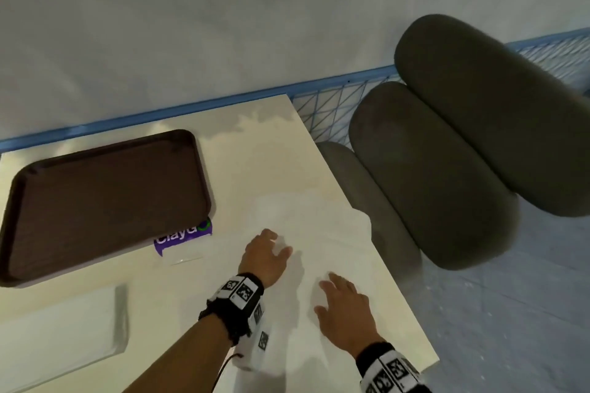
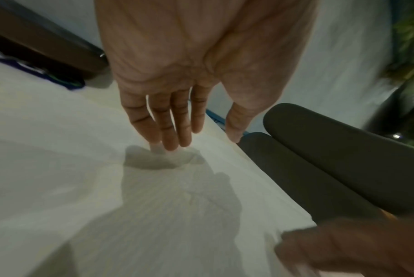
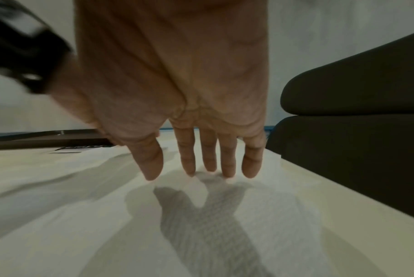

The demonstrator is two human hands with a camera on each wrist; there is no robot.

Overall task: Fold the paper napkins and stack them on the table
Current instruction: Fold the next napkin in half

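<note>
We logged: tray point(image 1: 105, 201), dark brown; bench point(image 1: 271, 150), cream; napkin point(image 1: 319, 233), white, fine woven texture; sticker point(image 1: 183, 238), purple with white lettering; cushions point(image 1: 447, 169), dark grey; wristbands point(image 1: 238, 297), black-and-white squared markers.

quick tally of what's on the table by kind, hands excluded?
Spread-out white paper napkin: 1
White napkin stack at the near left: 1
Dark brown plastic tray: 1
Purple printed label beside the tray: 1
Total: 4

Both hands, left hand point(image 1: 267, 257) and right hand point(image 1: 345, 309), lay flat on a spread white napkin point(image 1: 322, 233); a brown tray point(image 1: 105, 201) sat far left.
</note>
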